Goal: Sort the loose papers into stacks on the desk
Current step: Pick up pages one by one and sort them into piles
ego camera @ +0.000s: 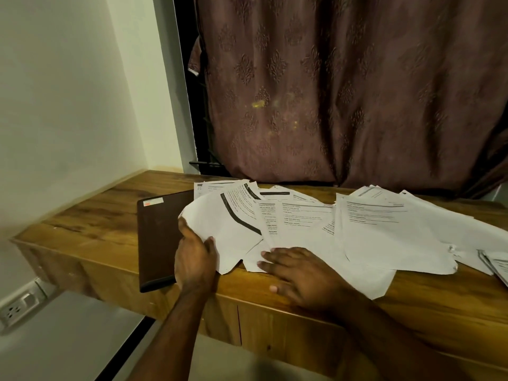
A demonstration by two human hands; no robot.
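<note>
Several loose white printed papers [302, 226] lie fanned and overlapping across the wooden desk [104, 215], from its middle to the right edge of view. My left hand [193, 259] grips the left edge of the leftmost sheet [217, 226], thumb on top and fingers beneath it. My right hand [299, 273] lies flat with straight fingers on the lower edge of the middle sheets, near the desk's front edge. A separate small pile of papers [497, 266] shows at the far right.
A dark brown folder [159, 237] lies on the desk left of the papers, partly under them. A maroon patterned curtain [343, 92] hangs behind the desk. A white wall stands at left, with a wall socket [20, 305] low down.
</note>
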